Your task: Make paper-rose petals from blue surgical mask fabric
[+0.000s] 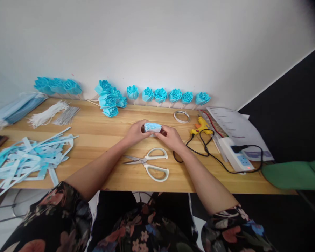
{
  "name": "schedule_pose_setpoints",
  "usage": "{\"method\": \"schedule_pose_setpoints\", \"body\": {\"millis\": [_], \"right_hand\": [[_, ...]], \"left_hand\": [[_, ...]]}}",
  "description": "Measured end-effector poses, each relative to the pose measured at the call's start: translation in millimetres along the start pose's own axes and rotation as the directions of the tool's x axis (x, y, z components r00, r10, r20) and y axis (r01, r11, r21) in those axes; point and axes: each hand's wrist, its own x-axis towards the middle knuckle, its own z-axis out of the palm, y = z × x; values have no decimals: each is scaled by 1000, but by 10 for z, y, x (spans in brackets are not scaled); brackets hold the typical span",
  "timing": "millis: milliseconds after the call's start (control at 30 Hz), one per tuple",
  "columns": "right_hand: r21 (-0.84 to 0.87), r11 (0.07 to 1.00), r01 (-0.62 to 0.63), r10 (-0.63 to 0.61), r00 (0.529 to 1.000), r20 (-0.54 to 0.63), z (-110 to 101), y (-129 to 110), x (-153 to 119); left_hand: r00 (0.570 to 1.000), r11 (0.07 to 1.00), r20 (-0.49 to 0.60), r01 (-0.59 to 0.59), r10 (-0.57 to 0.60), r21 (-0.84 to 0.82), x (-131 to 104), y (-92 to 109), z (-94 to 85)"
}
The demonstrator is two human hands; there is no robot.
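A small folded bundle of light blue and white mask fabric (152,128) is held up between my two hands over the middle of the wooden table. My left hand (137,132) grips its left end, thumb in front. At the right end, the fingers of my right hand (171,135) are closed on the same bundle. Just below my hands lies a pair of scissors (144,161) with white handles, its blades spread and pointing left.
Blue fabric flowers (160,95) on sticks line the wall. Cut strips (31,157), white cords (47,113), grey wires (66,115) and face masks (18,108) lie left. On the right are a wire coil (182,117), a yellow glue gun (200,126), its cable and a power strip (235,154).
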Motion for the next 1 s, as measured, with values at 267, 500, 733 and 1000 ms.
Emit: {"method": "schedule_pose_setpoints", "body": {"millis": [267,500,733,1000], "right_hand": [[25,1000,-3,5,998,-68,13,13,-7],[13,1000,-3,3,1000,1,6,40,-6],[-4,1000,-4,4,1000,2,-3,24,-8],[-20,1000,-5,5,1000,-29,0,2,-14]], "left_hand": [[997,999,-66,-34,35,10,-17,59,-22],[1000,1000,16,-9,8,22,2,9,-7],[1000,1000,8,1,-1,12,-5,1,6],[1000,999,-2,15,-15,30,-14,11,4]]}}
